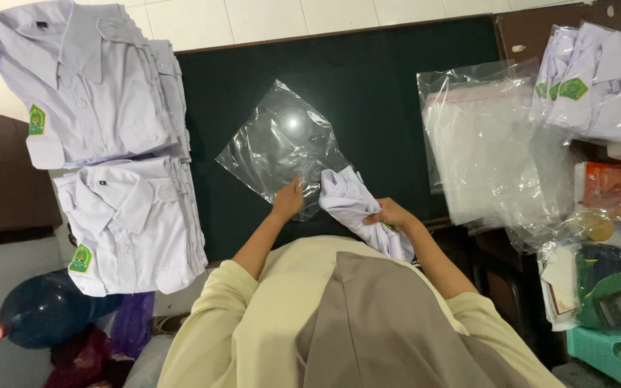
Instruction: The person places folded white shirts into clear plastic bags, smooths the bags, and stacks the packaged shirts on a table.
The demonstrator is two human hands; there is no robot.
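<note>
Covering most of the frame's middle is a dark green table. Two stacks of folded white shirts fill the upper left, each shirt showing a green pocket badge. A heap of clear plastic bags sprawls right of centre, with more bagged shirts in the upper right corner. At centre lies one clear bag, flat and shiny on the table. Just below and right of it is a folded white shirt, touching the bag's lower edge. The right hand is closed around that shirt. The left hand pinches the bag's near edge, fingers drawn together.
</note>
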